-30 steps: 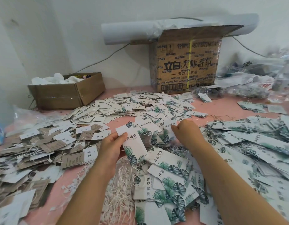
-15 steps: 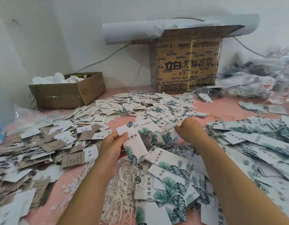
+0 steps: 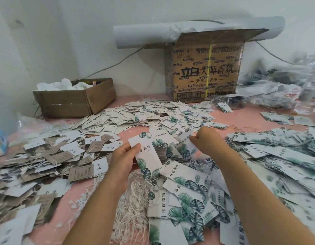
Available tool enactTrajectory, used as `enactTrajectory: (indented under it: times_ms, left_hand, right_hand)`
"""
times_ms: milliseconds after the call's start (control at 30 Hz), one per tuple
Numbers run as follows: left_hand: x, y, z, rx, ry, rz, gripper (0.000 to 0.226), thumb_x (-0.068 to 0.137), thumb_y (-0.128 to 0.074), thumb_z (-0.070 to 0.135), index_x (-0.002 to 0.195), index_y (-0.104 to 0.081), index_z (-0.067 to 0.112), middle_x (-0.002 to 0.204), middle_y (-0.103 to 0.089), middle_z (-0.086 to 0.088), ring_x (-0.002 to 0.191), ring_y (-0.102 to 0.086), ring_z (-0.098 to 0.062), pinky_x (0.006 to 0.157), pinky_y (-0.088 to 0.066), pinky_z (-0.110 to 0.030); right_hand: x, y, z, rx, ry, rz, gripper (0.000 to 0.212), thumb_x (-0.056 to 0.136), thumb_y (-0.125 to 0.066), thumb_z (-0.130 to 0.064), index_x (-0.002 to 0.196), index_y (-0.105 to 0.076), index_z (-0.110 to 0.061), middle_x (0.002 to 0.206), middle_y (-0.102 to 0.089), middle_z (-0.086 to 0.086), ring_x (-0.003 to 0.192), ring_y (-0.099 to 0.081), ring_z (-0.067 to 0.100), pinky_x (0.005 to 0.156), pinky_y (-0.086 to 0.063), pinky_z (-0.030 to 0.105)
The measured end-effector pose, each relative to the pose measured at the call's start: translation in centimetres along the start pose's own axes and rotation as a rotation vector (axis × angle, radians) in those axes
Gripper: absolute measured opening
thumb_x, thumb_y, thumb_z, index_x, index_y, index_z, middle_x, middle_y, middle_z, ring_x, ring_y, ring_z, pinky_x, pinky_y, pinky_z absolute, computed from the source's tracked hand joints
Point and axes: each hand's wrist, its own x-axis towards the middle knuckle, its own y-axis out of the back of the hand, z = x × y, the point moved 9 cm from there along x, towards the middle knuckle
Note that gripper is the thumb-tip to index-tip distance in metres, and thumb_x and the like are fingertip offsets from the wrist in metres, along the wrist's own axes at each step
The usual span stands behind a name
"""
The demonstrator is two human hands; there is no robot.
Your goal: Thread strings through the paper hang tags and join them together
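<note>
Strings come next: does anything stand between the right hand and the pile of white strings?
Partly. The leaf tag held in the left hand hangs over the far edge of the string pile, between it and the right hand. Loose leaf tags lie flat along the way; reaching over them looks possible.

One head-worn wide-angle view faces forward and down, close above left hand [image 3: 124, 157] and right hand [image 3: 205, 141] (far right seems blurred), wall [image 3: 82, 41] far.

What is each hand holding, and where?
Left hand grips a leaf-printed tag by its left edge; right hand pinches a second tag at its top.
</note>
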Motion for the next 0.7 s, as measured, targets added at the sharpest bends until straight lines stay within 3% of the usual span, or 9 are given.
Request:
enactTrajectory:
  times_ms: [167, 433, 600, 700]
  left_hand:
    - [-0.1, 0.0, 0.0, -0.004, 0.000, -0.005, 0.015, 0.093, -0.055, 0.012, 0.083, -0.065, 0.016, 0.059, -0.069, 0.005, 0.049, -0.063, -0.004, 0.056, -0.048, -0.027]
    - [-0.1, 0.0, 0.1, -0.005, -0.007, -0.006, 0.014, 0.092, -0.056, 0.012, 0.082, -0.064, 0.015, 0.060, -0.070, 0.005, 0.049, -0.063, -0.004, 0.059, -0.048, -0.028]
    - [0.0, 0.1, 0.0, -0.009, -0.004, -0.009, 0.012, 0.092, -0.056, 0.012, 0.083, -0.065, 0.015, 0.062, -0.071, 0.003, 0.051, -0.064, -0.005, 0.061, -0.050, -0.029]
    - [0.0, 0.0, 0.1, -0.007, -0.012, -0.014, 0.014, 0.092, -0.055, 0.012, 0.082, -0.065, 0.015, 0.060, -0.070, 0.004, 0.050, -0.063, -0.005, 0.059, -0.048, -0.028]
  right_hand:
    - [0.0, 0.8, 0.0, -0.027, 0.013, 0.066, 0.045, 0.096, -0.046, -0.023, 0.054, -0.033, -0.010, 0.050, -0.033, 0.003, 0.045, -0.031, 0.014, 0.044, -0.028, 0.023]
    - [0.0, -0.2, 0.1, -0.035, 0.019, -0.009, 0.046, 0.096, -0.047, -0.021, 0.053, -0.032, -0.010, 0.050, -0.032, 0.003, 0.045, -0.029, 0.015, 0.044, -0.027, 0.023]
    - [0.2, 0.2, 0.5, -0.081, -0.031, 0.054, 0.043, 0.097, -0.045, -0.023, 0.057, -0.035, -0.009, 0.055, -0.039, 0.003, 0.049, -0.035, 0.014, 0.048, -0.034, 0.025]
    - [0.2, 0.7, 0.6, -0.075, -0.039, 0.110, 0.046, 0.097, -0.044, -0.023, 0.055, -0.036, -0.008, 0.053, -0.037, 0.002, 0.047, -0.033, 0.013, 0.044, -0.028, 0.023]
